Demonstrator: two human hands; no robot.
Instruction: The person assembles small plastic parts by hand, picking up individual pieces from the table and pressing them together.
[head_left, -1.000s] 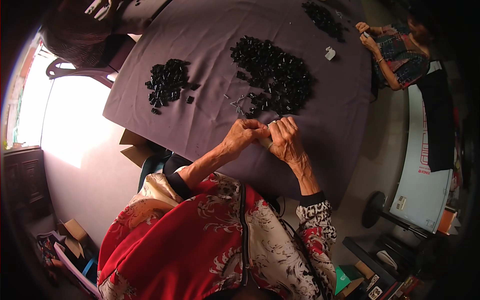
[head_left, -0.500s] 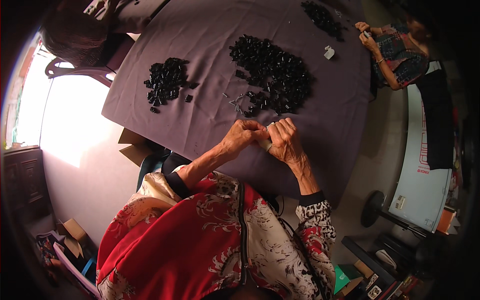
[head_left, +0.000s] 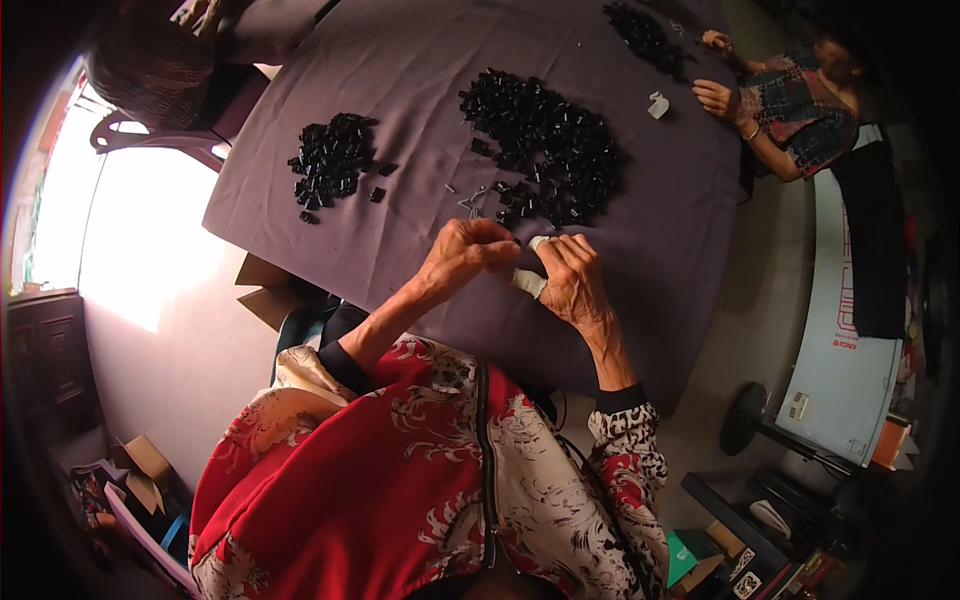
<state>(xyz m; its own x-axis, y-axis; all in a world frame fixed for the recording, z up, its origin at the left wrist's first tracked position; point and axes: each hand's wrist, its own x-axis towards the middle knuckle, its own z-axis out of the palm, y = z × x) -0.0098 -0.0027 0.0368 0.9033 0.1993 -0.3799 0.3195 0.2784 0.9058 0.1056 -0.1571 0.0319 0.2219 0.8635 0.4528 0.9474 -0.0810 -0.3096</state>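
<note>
2 hands meet over the near edge of the purple-draped table [head_left: 640, 260] in the head view: the left hand [head_left: 462, 255] and right hand [head_left: 572, 280] have fingertips pinched together on a small black piece [head_left: 519, 241], barely visible between them. This looks like the fitting step; next calls for a firm, aligned press. 1 large pile of black parts [head_left: 545, 145] lies just beyond, 1 smaller pile [head_left: 330, 160] to the left.
</note>
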